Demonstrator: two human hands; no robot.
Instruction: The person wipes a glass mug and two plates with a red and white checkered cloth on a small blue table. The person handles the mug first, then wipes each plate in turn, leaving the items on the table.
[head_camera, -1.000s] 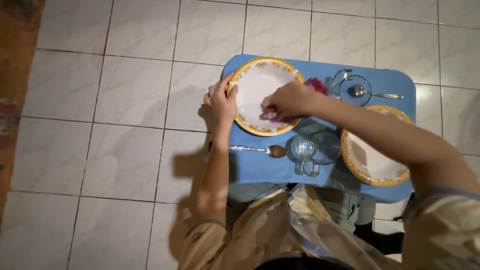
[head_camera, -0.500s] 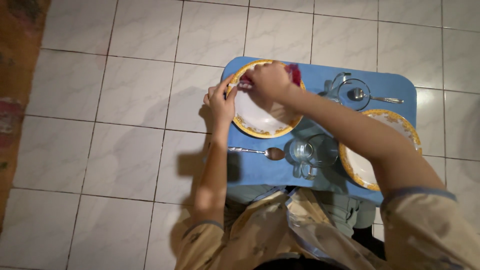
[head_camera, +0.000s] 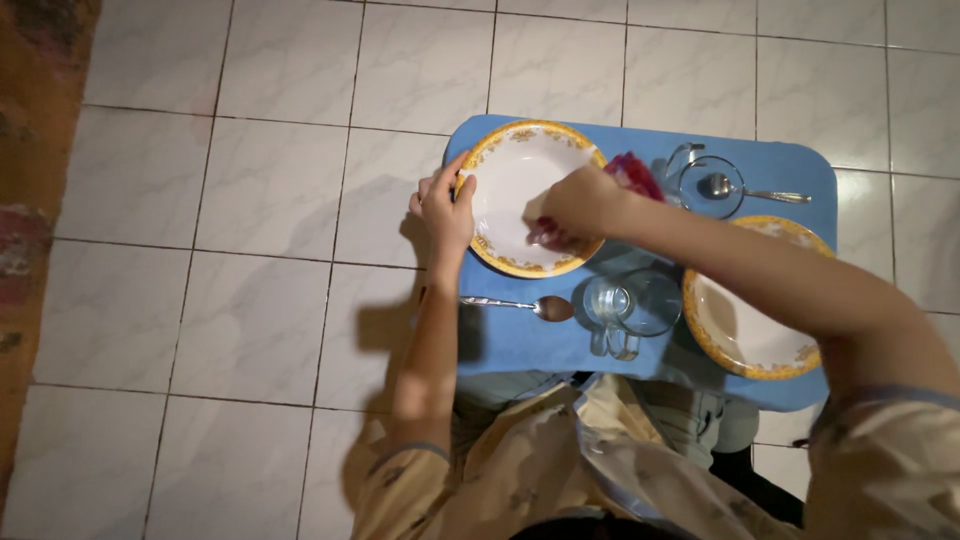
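A white plate with a yellow patterned rim (head_camera: 510, 170) lies at the left end of a small blue table (head_camera: 520, 335). My left hand (head_camera: 445, 208) grips the plate's left rim. My right hand (head_camera: 578, 205) is closed on a red cloth (head_camera: 637, 172) and presses it onto the lower right part of the plate. Part of the cloth sticks out behind my hand.
A spoon (head_camera: 520, 304) lies in front of the plate. A glass mug (head_camera: 622, 305) stands in the middle, a second yellow-rimmed plate (head_camera: 735, 325) at the right. A glass mug with a spoon in it (head_camera: 712, 186) stands at the back. White floor tiles (head_camera: 250, 200) surround the table.
My right hand with the red cloth moved from the plate's lower right to its upper left rim, then back down to the lower right. My left hand stayed on the rim.
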